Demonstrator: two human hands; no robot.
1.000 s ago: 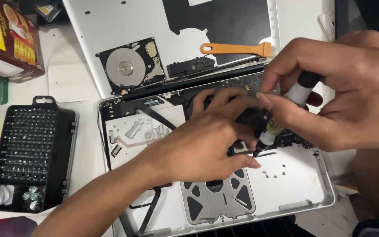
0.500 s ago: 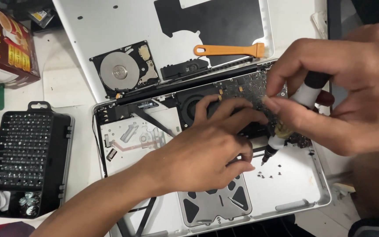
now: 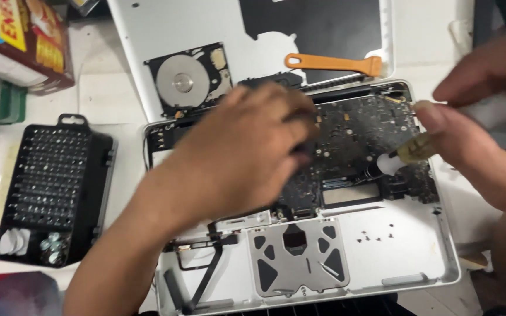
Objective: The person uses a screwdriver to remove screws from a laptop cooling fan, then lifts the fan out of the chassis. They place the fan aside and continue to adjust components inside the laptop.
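The right hand (image 3: 475, 140) pinches a small screwdriver (image 3: 405, 153) with a yellowish see-through handle; its tip rests on the dark, bumpy circuit board (image 3: 358, 140). The left hand (image 3: 241, 152) lies flat over the board's left part, its grip curled, holding nothing I can see. Both sit inside an open white laptop shell (image 3: 417, 257) with smooth, rounded edges. Tiny screws (image 3: 376, 236) lie on its bare bottom right. A black bit case (image 3: 54, 187) is well to the left on the table (image 3: 112, 93).

single head view, looking steeply down, close over an opened laptop (image 3: 300, 193) on a desk
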